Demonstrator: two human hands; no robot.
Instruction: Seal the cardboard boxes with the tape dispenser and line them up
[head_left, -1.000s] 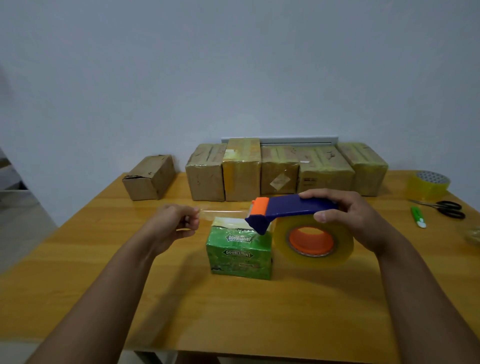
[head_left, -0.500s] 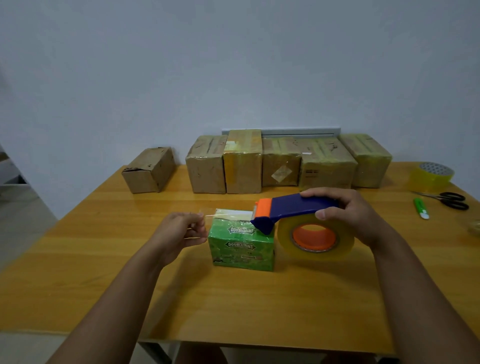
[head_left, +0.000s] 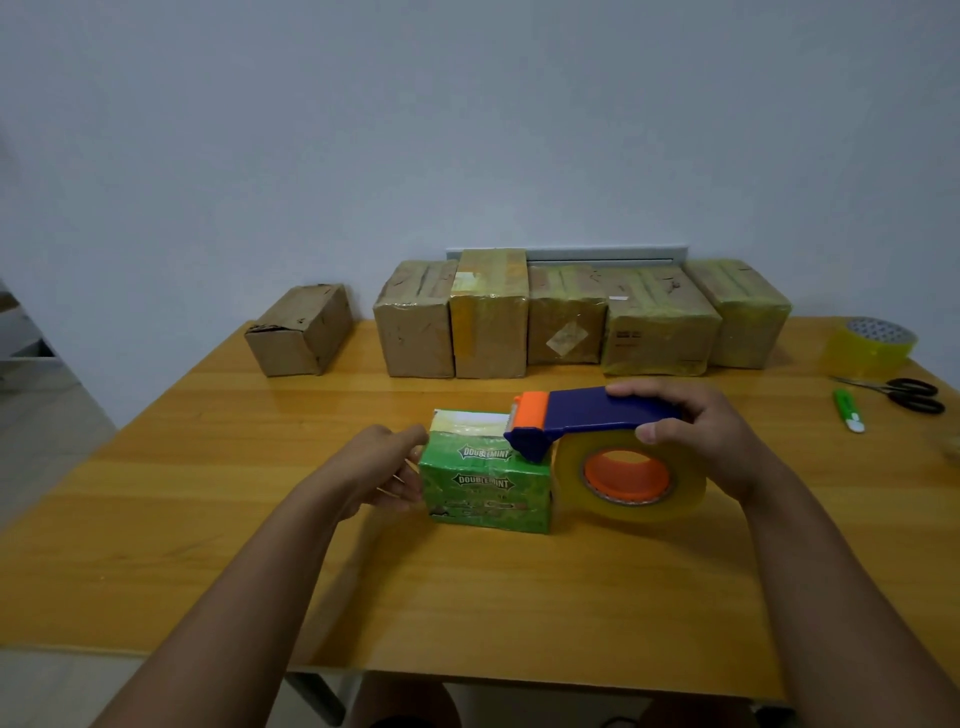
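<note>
A small green Doublemint box (head_left: 485, 480) stands in the middle of the wooden table (head_left: 467, 597). My right hand (head_left: 701, 431) grips the blue and orange tape dispenser (head_left: 587, 413) with its big clear roll (head_left: 631, 475), its orange nose over the box's top right edge. A strip of clear tape lies across the box's top. My left hand (head_left: 384, 467) presses flat against the box's left side, fingers on the tape end there. Several taped brown boxes (head_left: 571, 317) stand in a row at the back.
One untaped brown box (head_left: 301, 330) sits apart at the back left. At the right are a spare yellow tape roll (head_left: 872, 345), black scissors (head_left: 909, 392) and a green cutter (head_left: 848, 410). The table's near edge is close to me.
My left hand moved right and down, bringing the stretched tape end onto the box's left side. The dispenser dropped slightly toward the box top.
</note>
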